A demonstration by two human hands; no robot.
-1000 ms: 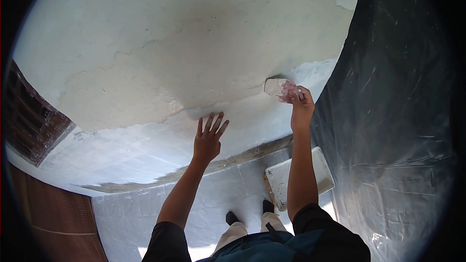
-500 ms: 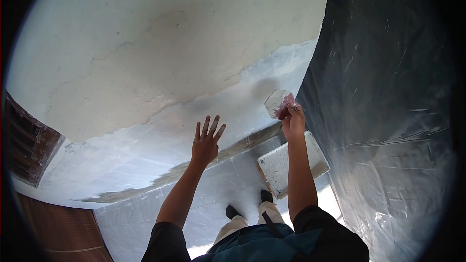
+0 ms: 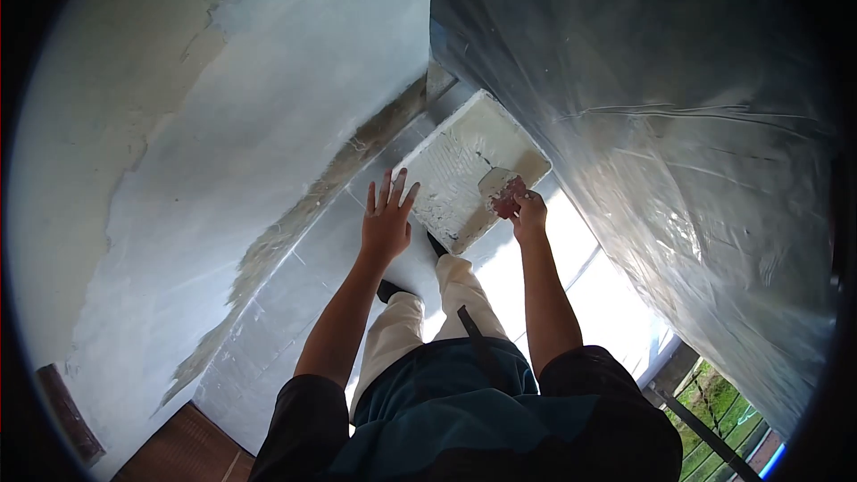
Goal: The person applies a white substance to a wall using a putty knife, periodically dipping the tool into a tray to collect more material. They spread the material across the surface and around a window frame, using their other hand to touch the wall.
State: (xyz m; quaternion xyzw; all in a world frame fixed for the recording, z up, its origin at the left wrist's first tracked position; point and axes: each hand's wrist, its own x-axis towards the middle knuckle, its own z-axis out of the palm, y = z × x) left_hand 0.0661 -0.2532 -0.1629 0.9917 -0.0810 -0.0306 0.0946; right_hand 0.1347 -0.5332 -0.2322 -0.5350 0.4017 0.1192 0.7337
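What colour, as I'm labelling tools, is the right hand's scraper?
The scraper is dull red, whitish at the far end; head view.

Patchy wall (image 3: 223, 125) at 10 o'clock; dark plastic sheet (image 3: 678, 143), 2; grey floor (image 3: 286, 303), 8; bright light (image 3: 607, 303), grass (image 3: 710, 397), 4.

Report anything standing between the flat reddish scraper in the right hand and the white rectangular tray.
Nothing visible: the flat reddish scraper appears over the white rectangular tray, with the left hand off to one side.

Both arms (image 3: 344, 317) reach forward, the left hand (image 3: 387, 219) with fingers (image 3: 385, 189) spread, the right hand (image 3: 529, 214) curled in a pinching grip.
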